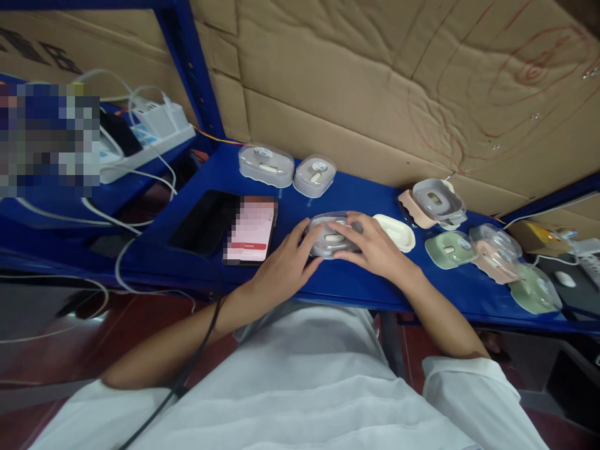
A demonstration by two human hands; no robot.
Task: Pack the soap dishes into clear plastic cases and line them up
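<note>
A grey soap box [334, 238] with a clear lid sits on the blue shelf in front of me. My left hand [295, 253] grips its left side, fingers over the lid and thumb at the near edge. From the right, my right hand [372, 244] holds the same box, its fingers curved across the lid top. Just beyond the right hand lies a cream soap dish [396, 234] without a lid. The underside of the held box is hidden.
Two lidded grey boxes [266, 166] stand at the back. A phone [250, 228] lies to the left. On the right are stacked pink and grey trays [434, 203], a green box [450, 250] and more lidded boxes. White cables [122, 265] hang at the left.
</note>
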